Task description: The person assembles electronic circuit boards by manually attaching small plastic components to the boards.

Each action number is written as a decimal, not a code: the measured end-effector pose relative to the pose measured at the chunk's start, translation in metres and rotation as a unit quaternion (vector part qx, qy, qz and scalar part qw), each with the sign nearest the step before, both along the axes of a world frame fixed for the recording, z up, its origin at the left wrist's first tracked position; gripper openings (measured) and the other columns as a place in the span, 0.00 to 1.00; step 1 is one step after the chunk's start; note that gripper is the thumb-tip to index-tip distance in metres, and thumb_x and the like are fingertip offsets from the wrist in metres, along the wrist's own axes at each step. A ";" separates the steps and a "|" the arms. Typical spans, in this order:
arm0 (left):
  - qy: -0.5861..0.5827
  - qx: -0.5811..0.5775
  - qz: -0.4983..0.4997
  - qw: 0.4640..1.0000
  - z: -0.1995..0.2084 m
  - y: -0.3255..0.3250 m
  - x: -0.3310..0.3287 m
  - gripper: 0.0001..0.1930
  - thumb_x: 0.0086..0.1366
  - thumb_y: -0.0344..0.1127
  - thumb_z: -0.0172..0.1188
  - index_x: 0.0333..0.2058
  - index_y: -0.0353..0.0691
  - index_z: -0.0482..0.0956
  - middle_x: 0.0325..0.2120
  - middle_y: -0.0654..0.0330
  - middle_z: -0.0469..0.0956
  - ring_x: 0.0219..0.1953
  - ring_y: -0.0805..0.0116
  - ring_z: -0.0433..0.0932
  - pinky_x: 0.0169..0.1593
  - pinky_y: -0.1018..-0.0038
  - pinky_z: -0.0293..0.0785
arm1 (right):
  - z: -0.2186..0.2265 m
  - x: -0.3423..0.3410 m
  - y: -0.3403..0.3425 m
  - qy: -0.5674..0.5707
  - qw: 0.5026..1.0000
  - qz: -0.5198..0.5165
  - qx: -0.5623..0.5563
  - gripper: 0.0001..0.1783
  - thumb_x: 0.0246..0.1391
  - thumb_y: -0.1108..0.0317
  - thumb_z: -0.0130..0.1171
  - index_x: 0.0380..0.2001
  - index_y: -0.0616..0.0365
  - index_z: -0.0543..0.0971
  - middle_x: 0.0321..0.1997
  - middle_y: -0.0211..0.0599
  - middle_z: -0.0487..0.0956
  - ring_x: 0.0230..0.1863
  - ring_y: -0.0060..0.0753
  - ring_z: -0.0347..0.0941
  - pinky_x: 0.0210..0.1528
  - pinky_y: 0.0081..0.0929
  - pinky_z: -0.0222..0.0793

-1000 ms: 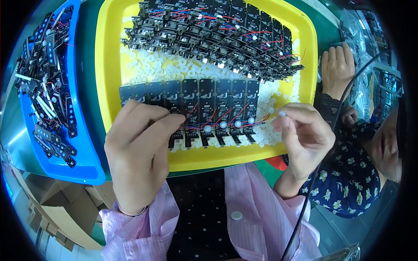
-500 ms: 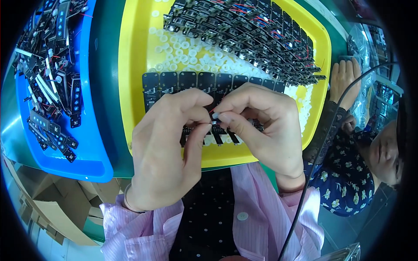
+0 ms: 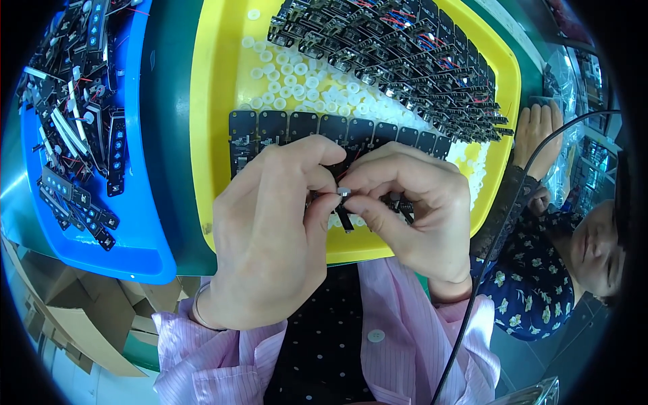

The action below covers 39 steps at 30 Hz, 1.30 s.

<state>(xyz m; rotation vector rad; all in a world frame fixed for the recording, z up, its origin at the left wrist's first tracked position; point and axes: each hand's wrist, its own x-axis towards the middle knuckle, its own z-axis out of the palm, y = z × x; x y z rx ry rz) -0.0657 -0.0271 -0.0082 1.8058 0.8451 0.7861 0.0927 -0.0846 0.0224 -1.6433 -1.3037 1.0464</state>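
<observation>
Over the front part of the yellow tray (image 3: 204, 148), both my hands meet at a small round silver part with a white cap (image 3: 344, 192) on top. My left hand (image 3: 270, 229) pinches it from the left with thumb and index finger. From the right, the thumb and index finger of my right hand (image 3: 425, 209) close on the same part. Just beyond my fingers lies a row of black circuit boards (image 3: 304, 126), side by side, their near ends partly hidden by my hands. Loose white plastic rings (image 3: 297, 79) are scattered behind that row.
Rows of boards with metal parts and red and blue wires (image 3: 398, 64) fill the tray's far right. A blue tray (image 3: 145, 253) of strip boards stands left. Cardboard boxes (image 3: 88, 317) sit below. A co-worker's hand (image 3: 538, 138) and a black cable (image 3: 499, 233) are at right.
The white cap, earlier tilted in my right fingertips, now sits level on the silver part. My hands have come closer together. The yellow tray appears slightly farther right in view.
</observation>
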 end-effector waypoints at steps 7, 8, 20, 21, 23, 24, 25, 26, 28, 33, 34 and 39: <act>0.045 0.069 -0.020 0.996 0.007 0.001 0.003 0.17 0.48 0.12 0.60 0.38 0.32 0.77 0.26 0.57 0.78 0.29 0.64 0.77 0.36 0.75 0.72 | 0.002 -0.015 -0.006 -0.261 0.956 0.023 0.130 0.13 0.36 0.89 0.62 0.30 0.67 0.79 0.31 0.41 0.80 0.27 0.35 0.77 0.29 0.25 0.73; 0.064 0.106 -0.029 0.992 0.007 0.000 0.003 0.15 0.47 0.13 0.60 0.35 0.32 0.78 0.26 0.56 0.78 0.30 0.61 0.77 0.36 0.73 0.72 | 0.004 -0.015 -0.010 -0.279 0.954 0.037 0.105 0.14 0.36 0.89 0.61 0.32 0.68 0.78 0.33 0.43 0.80 0.29 0.37 0.78 0.31 0.26 0.74; 0.164 0.139 -0.005 0.977 0.028 0.008 0.002 0.10 0.45 0.14 0.59 0.28 0.31 0.79 0.27 0.54 0.73 0.31 0.58 0.72 0.33 0.69 0.68 | 0.030 0.054 -0.068 -0.399 0.894 -0.112 -0.168 0.15 0.46 0.83 0.61 0.40 0.65 0.75 0.38 0.45 0.74 0.27 0.40 0.76 0.29 0.31 0.71; 0.183 0.132 -0.040 0.973 0.030 0.007 0.005 0.10 0.44 0.14 0.58 0.28 0.31 0.79 0.27 0.54 0.72 0.30 0.57 0.72 0.32 0.68 0.68 | 0.024 0.059 -0.070 -0.397 0.896 -0.111 -0.167 0.15 0.46 0.83 0.61 0.40 0.65 0.75 0.38 0.45 0.74 0.27 0.40 0.76 0.29 0.31 0.71; 0.178 0.134 -0.036 0.974 0.025 0.004 0.012 0.11 0.43 0.14 0.58 0.28 0.31 0.78 0.27 0.54 0.71 0.30 0.55 0.70 0.32 0.65 0.67 | 0.012 0.067 -0.072 -0.371 0.919 -0.047 -0.127 0.13 0.46 0.84 0.59 0.37 0.66 0.74 0.37 0.48 0.72 0.27 0.47 0.75 0.31 0.36 0.70; 0.207 0.134 -0.048 0.968 0.025 0.004 0.014 0.10 0.44 0.15 0.58 0.28 0.31 0.78 0.27 0.54 0.71 0.30 0.55 0.70 0.32 0.64 0.67 | 0.008 0.068 -0.073 -0.360 0.924 -0.059 -0.111 0.11 0.45 0.85 0.59 0.34 0.66 0.73 0.34 0.49 0.72 0.28 0.53 0.73 0.32 0.39 0.69; 0.235 0.135 -0.060 0.961 0.025 0.004 0.016 0.10 0.44 0.15 0.58 0.28 0.32 0.77 0.27 0.54 0.71 0.31 0.54 0.70 0.32 0.63 0.66 | 0.008 0.067 -0.072 -0.358 0.925 -0.060 -0.110 0.11 0.45 0.85 0.59 0.34 0.66 0.73 0.34 0.49 0.72 0.28 0.53 0.73 0.32 0.39 0.69; 0.236 0.137 -0.062 0.960 0.026 0.006 0.019 0.10 0.44 0.15 0.58 0.28 0.32 0.77 0.27 0.54 0.71 0.31 0.54 0.70 0.32 0.63 0.66 | 0.010 0.067 -0.070 -0.365 0.919 -0.083 -0.125 0.11 0.45 0.84 0.59 0.34 0.66 0.73 0.32 0.49 0.72 0.28 0.53 0.73 0.31 0.39 0.68; 0.258 0.142 -0.090 0.951 0.025 0.010 0.022 0.09 0.45 0.16 0.58 0.27 0.32 0.75 0.26 0.54 0.70 0.31 0.53 0.69 0.33 0.62 0.66 | 0.011 0.067 -0.068 -0.375 0.908 -0.127 -0.138 0.09 0.45 0.83 0.60 0.31 0.64 0.74 0.27 0.46 0.73 0.27 0.52 0.74 0.29 0.38 0.67; 0.205 0.147 -0.101 0.962 0.017 0.015 0.017 0.08 0.46 0.16 0.58 0.26 0.32 0.73 0.25 0.54 0.71 0.29 0.53 0.69 0.33 0.64 0.66 | 0.005 0.073 -0.068 -0.398 0.906 -0.106 -0.095 0.07 0.44 0.83 0.61 0.28 0.64 0.75 0.26 0.44 0.74 0.25 0.46 0.73 0.27 0.35 0.66; 0.171 0.137 -0.091 0.971 0.015 0.014 0.015 0.08 0.47 0.15 0.58 0.27 0.32 0.73 0.24 0.54 0.72 0.28 0.54 0.70 0.33 0.65 0.67 | 0.004 0.073 -0.067 -0.396 0.905 -0.138 -0.080 0.06 0.46 0.82 0.62 0.28 0.64 0.76 0.26 0.43 0.74 0.23 0.41 0.73 0.27 0.32 0.65; 0.125 0.133 -0.038 0.982 0.005 0.010 0.013 0.10 0.47 0.14 0.59 0.30 0.30 0.76 0.26 0.52 0.76 0.28 0.54 0.73 0.32 0.67 0.69 | -0.007 0.073 -0.072 -0.228 0.914 -0.335 0.024 0.05 0.56 0.77 0.62 0.35 0.68 0.78 0.29 0.38 0.80 0.29 0.25 0.78 0.33 0.18 0.73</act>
